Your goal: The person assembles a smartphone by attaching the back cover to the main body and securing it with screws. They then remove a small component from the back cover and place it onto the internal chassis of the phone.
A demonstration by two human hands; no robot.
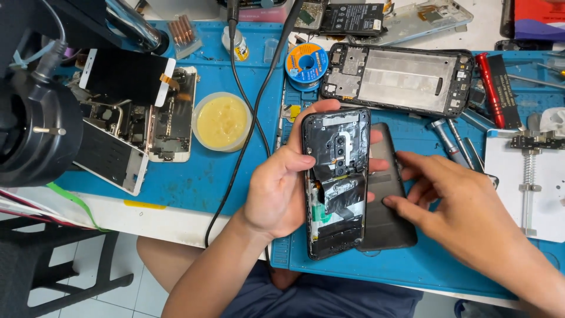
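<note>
Now left hand (276, 194) holds opened phone (335, 182); right hand (465, 206) touches black back cover (385, 218).

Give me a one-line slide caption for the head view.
Left hand holds an opened phone over the blue mat; right hand touches its black back cover.

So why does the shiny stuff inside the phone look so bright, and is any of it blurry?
In the head view, light from above glints off the silvery foil inside the opened phone, held by the left hand. The right hand looks slightly soft; the black back cover under it is dull, no glare. The black microscope at the left edge is big and out of focus.
</note>
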